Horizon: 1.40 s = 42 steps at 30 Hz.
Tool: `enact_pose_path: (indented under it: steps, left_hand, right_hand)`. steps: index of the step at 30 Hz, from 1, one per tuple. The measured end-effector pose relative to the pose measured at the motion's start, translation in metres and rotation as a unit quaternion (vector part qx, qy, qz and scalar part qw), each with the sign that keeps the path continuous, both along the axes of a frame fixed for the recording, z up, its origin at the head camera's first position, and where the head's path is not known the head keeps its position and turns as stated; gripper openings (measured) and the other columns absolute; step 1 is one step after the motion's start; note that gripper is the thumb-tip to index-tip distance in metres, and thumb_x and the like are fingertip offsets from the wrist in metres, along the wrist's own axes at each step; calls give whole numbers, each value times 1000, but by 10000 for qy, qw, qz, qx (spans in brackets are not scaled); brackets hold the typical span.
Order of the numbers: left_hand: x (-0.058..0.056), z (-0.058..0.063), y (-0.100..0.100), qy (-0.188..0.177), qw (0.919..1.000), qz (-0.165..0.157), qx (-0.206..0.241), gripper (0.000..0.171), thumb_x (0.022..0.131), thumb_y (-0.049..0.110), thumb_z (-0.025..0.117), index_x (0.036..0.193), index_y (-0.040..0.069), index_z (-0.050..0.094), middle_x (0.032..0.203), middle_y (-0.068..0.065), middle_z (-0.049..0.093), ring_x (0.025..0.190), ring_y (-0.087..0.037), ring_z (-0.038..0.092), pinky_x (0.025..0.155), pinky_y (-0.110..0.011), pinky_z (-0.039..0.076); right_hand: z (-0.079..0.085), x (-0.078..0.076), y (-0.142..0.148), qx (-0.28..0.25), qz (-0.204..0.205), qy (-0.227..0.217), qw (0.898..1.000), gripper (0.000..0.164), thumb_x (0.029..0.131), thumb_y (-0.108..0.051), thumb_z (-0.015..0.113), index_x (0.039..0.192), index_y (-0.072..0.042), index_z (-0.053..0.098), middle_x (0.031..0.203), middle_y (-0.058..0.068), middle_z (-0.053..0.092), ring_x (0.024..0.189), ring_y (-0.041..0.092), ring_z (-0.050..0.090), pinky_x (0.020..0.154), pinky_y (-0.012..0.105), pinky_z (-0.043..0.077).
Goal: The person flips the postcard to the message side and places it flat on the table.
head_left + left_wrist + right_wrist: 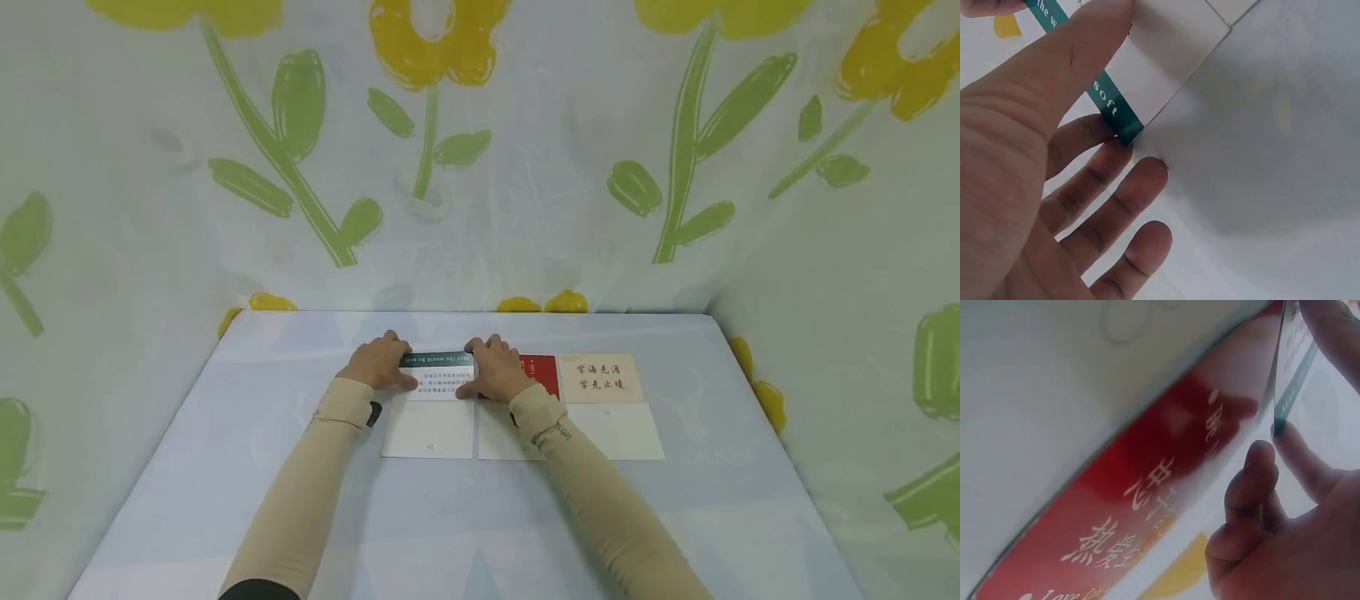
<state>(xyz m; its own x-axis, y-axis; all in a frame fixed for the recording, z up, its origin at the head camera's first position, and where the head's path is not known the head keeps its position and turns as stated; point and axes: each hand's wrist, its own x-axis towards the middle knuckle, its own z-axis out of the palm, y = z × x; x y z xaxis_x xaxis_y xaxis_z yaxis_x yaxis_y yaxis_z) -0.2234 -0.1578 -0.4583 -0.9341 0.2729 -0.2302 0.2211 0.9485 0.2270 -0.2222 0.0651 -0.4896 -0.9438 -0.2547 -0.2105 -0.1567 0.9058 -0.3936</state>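
Observation:
A postcard (438, 379) with a green strip and lines of print lies in the top left of a group of cards, its lettering upside down in the head view. My left hand (377, 362) grips its left side, the thumb (1079, 56) across the face and fingertips at the green corner. On its right edge, the right hand (498, 371) pinches with thumb and index finger, the other fingers curled. That hand partly covers a red postcard (546, 372) with white lettering, seen close in the right wrist view.
A beige postcard (600, 377) with brown characters lies right of the red one. Below this row are white cards (429, 429), partly hidden by the right forearm. The pale table's back edge (450, 312) meets a flower-printed curtain (525, 183).

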Motion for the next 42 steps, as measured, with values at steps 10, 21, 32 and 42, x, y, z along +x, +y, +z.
enact_pose_path:
  steps: [10, 21, 32, 42]
  left_hand:
    - [0, -6, -2, -148, 9993, 210, 273, 71, 81, 34, 87, 137, 2, 58, 123, -18, 56, 101, -31, 58, 94, -50, 50]
    - [2, -3, -6, -114, 9986, 477, 180, 61, 88, 38, 78, 132, 0, 60, 108, -16, 58, 87, -28, 59, 80, -45, 53]
    - [2, -1, -6, -449, 9940, 862, 511, 51, 92, 36, 73, 125, 0, 60, 103, -15, 69, 87, -28, 61, 79, -46, 52]
    - [8, -5, -8, -25, 9904, 1111, 819, 56, 91, 38, 75, 129, 1, 58, 108, -18, 70, 84, -27, 62, 76, -45, 51]
  right_hand:
    - [1, 5, 1, 130, 46, 216, 9997, 84, 75, -43, 90, 144, -19, 48, 127, 9, 51, 112, 27, 48, 106, 44, 39]
    - [-4, 10, -3, -48, 40, 329, 9994, 84, 75, -41, 90, 143, -15, 48, 128, 8, 57, 115, 26, 50, 109, 44, 39]
    - [1, 10, -4, -143, -22, 467, 9988, 87, 74, -37, 92, 145, -17, 45, 129, 7, 56, 115, 25, 52, 105, 43, 44]
    - [7, 12, -3, -555, -153, 458, 9973, 82, 83, -28, 86, 151, -18, 41, 129, 8, 57, 111, 23, 56, 101, 42, 49]
